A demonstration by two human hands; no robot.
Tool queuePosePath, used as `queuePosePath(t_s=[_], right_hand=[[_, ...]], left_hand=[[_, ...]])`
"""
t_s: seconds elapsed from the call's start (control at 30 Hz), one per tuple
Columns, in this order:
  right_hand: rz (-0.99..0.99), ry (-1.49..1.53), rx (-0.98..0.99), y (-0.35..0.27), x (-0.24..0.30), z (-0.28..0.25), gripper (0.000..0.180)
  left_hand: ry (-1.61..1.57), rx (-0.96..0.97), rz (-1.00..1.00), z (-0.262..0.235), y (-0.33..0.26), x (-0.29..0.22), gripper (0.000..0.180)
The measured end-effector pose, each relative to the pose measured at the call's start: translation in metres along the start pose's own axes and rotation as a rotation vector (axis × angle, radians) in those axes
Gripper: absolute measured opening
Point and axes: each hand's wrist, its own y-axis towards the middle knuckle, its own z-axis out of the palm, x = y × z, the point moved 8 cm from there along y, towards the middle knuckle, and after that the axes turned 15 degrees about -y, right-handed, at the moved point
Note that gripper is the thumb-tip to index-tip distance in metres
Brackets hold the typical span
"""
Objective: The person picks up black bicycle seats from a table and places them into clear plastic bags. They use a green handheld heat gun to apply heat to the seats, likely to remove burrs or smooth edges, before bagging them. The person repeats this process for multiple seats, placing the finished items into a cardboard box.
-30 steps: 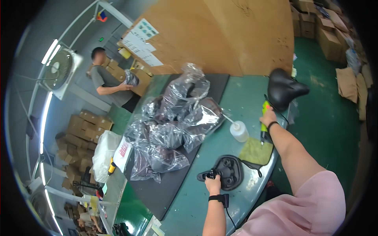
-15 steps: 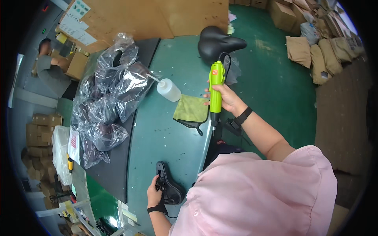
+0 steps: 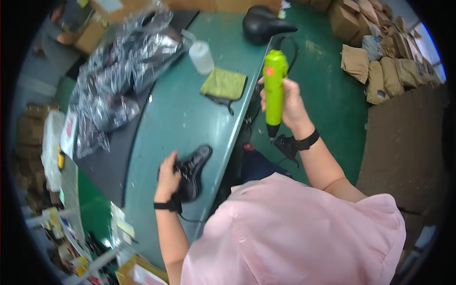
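A lime-green electric screwdriver is wrapped in my right hand, its bit pointing down past the table's right edge. My left hand grips a black bicycle saddle on the green table, its underside with rails facing up and its narrow nose tilted away to the right. The fingertips of that hand are partly blurred. Farther up the table lie a folded yellow-green cloth and a white squeeze bottle. A second black saddle sits right side up at the far edge.
Clear plastic bags with dark things in them cover a black mat on the left. Another person is at the far left. Brown paper packages and cardboard boxes stand on the floor at the far right.
The view has shifted, so the table things sit higher and farther left. My left hand has turned the saddle so its nose leans right. The screwdriver stays in my right hand.
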Motion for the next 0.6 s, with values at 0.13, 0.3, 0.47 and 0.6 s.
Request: queuePosePath(t_s=[0.13, 0.3, 0.47, 0.6], right_hand=[[-0.022, -0.019, -0.051, -0.025, -0.019, 0.007, 0.065], [-0.030, 0.071, 0.052, -0.035, -0.037, 0.044, 0.069], [-0.174, 0.106, 0.233, -0.013, -0.072, 0.088, 0.073], [-0.419, 0.038, 0.470, 0.002, -0.070, 0.136, 0.077]], left_hand=[[0.206, -0.039, -0.015, 0.008, -0.006, -0.043, 0.064], [0.387, -0.052, -0.042, 0.034, -0.004, -0.035, 0.056], [0.394, -0.117, -0.052, 0.032, 0.001, -0.041, 0.052], [0.390, -0.176, -0.115, 0.033, -0.001, -0.034, 0.053]])
